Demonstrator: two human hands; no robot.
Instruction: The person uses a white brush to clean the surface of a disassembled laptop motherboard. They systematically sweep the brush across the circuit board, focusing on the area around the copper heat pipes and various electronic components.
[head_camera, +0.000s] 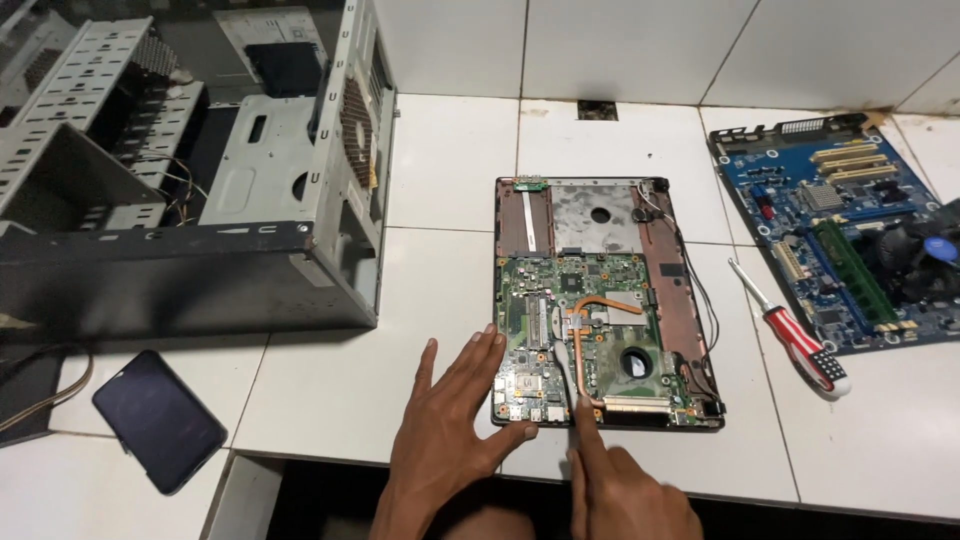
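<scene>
An opened laptop base (676, 300) lies on the white tiled counter (340, 390), its green circuit board (560, 285) and copper heat pipe (580, 345) exposed. My left hand (450, 425) lies flat with fingers spread, fingertips resting on the board's near left corner. My right hand (625, 490) points with its index finger, the tip touching the lower end of the heat pipe; the other fingers are curled. Neither hand holds anything.
An open desktop computer case (200, 170) lies at the left. A dark phone (158, 418) rests near the front left edge. A red-handled screwdriver (795, 335) lies right of the laptop, beside a blue motherboard (850, 230) with a fan.
</scene>
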